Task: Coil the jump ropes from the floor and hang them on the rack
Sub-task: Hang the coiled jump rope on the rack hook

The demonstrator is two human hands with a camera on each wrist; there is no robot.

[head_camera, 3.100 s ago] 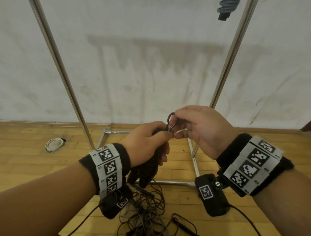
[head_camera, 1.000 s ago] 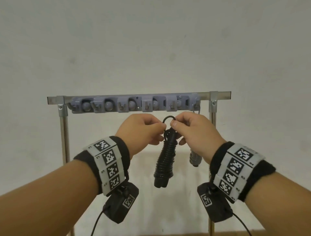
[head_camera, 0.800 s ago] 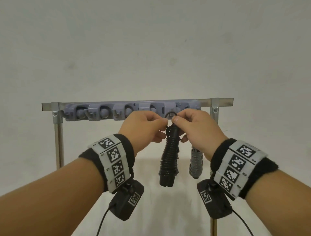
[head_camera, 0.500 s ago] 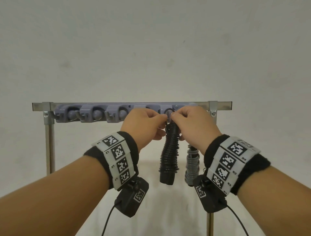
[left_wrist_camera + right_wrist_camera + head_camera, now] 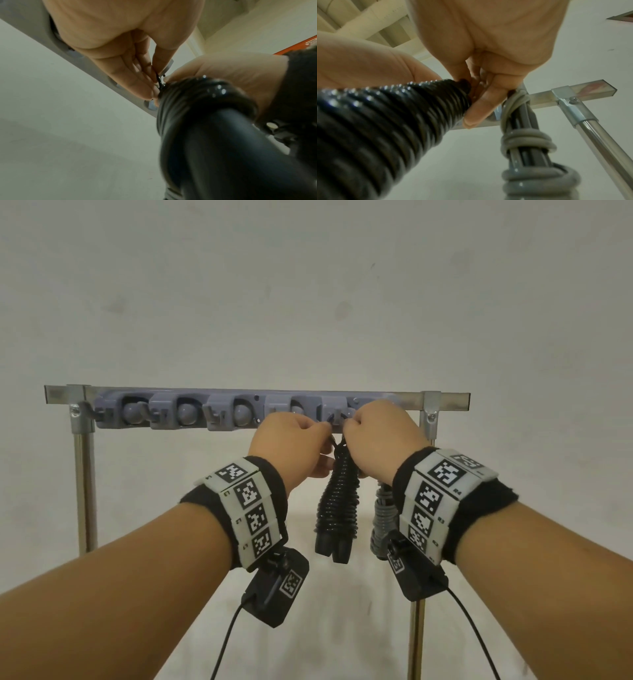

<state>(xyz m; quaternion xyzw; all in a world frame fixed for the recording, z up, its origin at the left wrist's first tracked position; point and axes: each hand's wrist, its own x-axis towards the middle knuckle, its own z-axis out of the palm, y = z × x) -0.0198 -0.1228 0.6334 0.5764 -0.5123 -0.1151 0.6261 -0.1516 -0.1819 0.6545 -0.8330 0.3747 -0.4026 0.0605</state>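
A coiled black jump rope (image 5: 337,508) hangs between my hands, its cord wound tightly round both handles. My left hand (image 5: 294,446) and right hand (image 5: 376,436) each pinch the small black loop (image 5: 334,419) at its top, held against a grey hook on the rack's holder strip (image 5: 219,414). In the left wrist view my fingertips (image 5: 150,93) pinch the thin loop (image 5: 158,81) above the black coil (image 5: 197,108). The right wrist view shows the black coil (image 5: 385,128) and my fingers (image 5: 481,105) at its tip. A coiled grey jump rope (image 5: 383,518) hangs beside it, to the right (image 5: 527,155).
The rack's metal crossbar (image 5: 445,402) rests on two upright poles, left (image 5: 84,491) and right (image 5: 416,638), before a plain white wall. Several grey hooks and clamps to the left on the strip hold nothing. The right pole (image 5: 599,135) runs close to the grey rope.
From bending over the floor I have stood up and raised the coiled black rope to the rack. Over the last second both hands lifted its loop up to a hook.
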